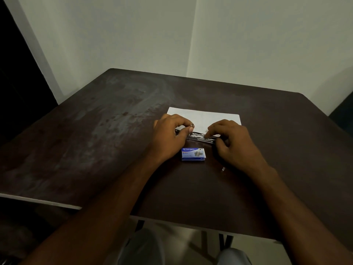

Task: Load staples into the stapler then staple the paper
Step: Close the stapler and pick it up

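We are in the loading step, by our reading: the long silver metal stapler [198, 137] lies flat on the dark brown worn surface [95, 131], stretched between our two hands, its near edge just behind the small blue cardboard staple box [193, 154] and its far side overlapping the near edge of the white sheet of paper [206, 117]. Our left hand [170, 134] bears on the stapler's left end, with the thumb and forefinger fingers [189, 127] pinched together on something small and shiny there; it may be a strip of staples or part of the mechanism, but the dim light and the small size keep us from telling which. Our right hand [231, 142] curls over the right end, its fingers bent down and pressed against the metal, steadying it. The magazine seems to be lying open, so the next move calls for seating the staples straight in the channel, closing the top until it catches, then sliding a corner of the paper between the jaws. Counting what lies before us: one stapler, one staple box, what looks like one sheet of paper, and one small pale sliver [223, 168] lying loose on the surface near our right wrist.
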